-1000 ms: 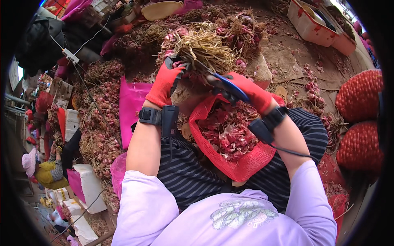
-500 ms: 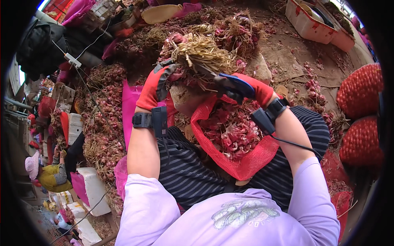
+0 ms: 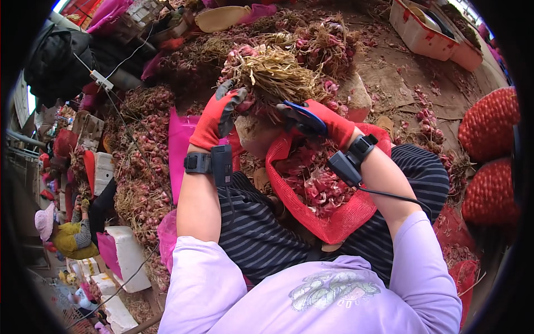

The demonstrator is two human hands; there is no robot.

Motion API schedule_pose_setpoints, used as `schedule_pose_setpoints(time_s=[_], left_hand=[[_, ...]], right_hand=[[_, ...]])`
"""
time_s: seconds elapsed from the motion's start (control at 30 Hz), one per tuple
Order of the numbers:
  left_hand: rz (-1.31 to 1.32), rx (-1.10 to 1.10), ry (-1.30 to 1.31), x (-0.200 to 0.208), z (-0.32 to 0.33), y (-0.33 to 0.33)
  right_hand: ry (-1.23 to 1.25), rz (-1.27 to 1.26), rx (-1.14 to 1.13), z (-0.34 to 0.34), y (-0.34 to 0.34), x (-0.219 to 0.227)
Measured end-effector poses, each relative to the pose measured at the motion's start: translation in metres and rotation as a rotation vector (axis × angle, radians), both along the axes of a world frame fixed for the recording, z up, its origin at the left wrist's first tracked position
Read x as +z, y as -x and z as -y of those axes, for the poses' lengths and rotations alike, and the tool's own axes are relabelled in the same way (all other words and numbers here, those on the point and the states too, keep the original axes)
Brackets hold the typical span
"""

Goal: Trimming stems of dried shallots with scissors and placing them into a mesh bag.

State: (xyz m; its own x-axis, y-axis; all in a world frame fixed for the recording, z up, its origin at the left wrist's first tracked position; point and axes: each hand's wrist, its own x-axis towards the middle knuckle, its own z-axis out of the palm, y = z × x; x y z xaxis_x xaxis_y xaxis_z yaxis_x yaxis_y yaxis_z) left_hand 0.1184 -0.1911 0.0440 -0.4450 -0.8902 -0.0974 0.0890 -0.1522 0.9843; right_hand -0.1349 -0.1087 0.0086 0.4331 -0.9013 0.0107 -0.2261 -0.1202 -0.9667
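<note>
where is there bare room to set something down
The brown ground at upper right, lightly littered, between the white box, the bulb bunches and the upper red sack. Crowded: left, with the bulb pile; between the legs, with the mesh bag; around the left hand and right hand, with a dry-stalked bunch.

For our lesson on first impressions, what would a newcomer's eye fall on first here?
Probably the open red mesh sack of papery purple skins between the striped trouser legs. Above it, the red-gloved left hand is beside a straw-coloured stalk bundle; the red-gloved right hand holds a blue-handled tool. Two bulging red net sacks sit at the right edge.
</note>
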Motion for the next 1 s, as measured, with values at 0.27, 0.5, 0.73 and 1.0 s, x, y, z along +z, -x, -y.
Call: schedule_pose_setpoints(time_s=[0.27,0.5,0.73,1.0], left_hand=[[0.002,-0.062,-0.001,0.023,-0.021,0.004],[0.020,-0.125,-0.031,0.025,-0.030,0.000],[0.094,-0.062,0.041,0.013,-0.027,0.003],[0.021,-0.003,0.061,0.003,-0.019,-0.002]], right_hand=[[-0.126,-0.068,-0.265,0.013,0.002,-0.028],[-0.303,-0.040,0.055,-0.017,-0.003,0.023],[0.091,-0.029,0.097,-0.004,-0.014,0.012],[-0.213,0.017,0.027,-0.015,-0.001,0.004]])
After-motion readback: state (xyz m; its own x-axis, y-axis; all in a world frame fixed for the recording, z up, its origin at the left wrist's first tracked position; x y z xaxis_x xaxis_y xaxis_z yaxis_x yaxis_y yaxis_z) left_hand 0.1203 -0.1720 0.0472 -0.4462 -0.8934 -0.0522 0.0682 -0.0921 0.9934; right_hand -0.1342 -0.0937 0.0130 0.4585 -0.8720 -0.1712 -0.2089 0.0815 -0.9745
